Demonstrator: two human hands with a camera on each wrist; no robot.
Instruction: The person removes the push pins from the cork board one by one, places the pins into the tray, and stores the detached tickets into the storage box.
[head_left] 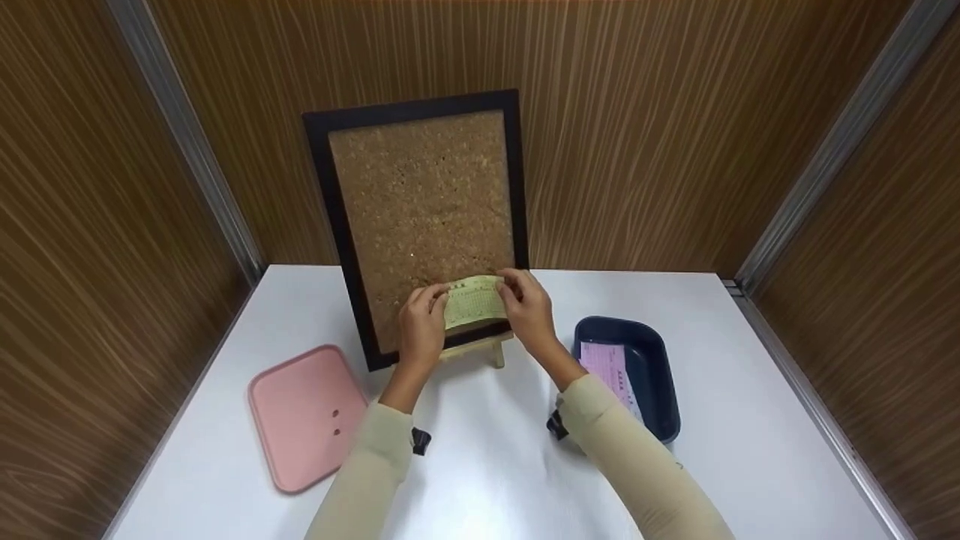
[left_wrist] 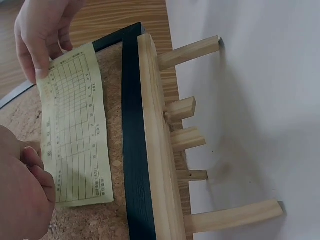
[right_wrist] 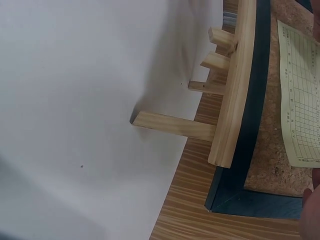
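A pale yellow-green printed paper form (head_left: 474, 302) with a ruled grid lies against the lower part of a cork board (head_left: 427, 202) in a black frame. My left hand (head_left: 422, 324) pinches the form's left end between thumb and fingers. At the opposite end, my right hand (head_left: 529, 309) pinches the upper right corner. The paper bows slightly between both hands. In the left wrist view, the form (left_wrist: 77, 130) spans from one hand to the other, close over the cork. The right wrist view shows only part of the form (right_wrist: 300, 95), with fingertips at its edge.
A wooden easel (left_wrist: 155, 115) bears the framed board on the white table (head_left: 480, 480). On the left lies a pink tray (head_left: 300, 405) with two small dark spots. A navy tray (head_left: 660, 390) at right holds pink and pale papers (head_left: 606, 367). Wood-grain panels (head_left: 637, 135) enclose the table.
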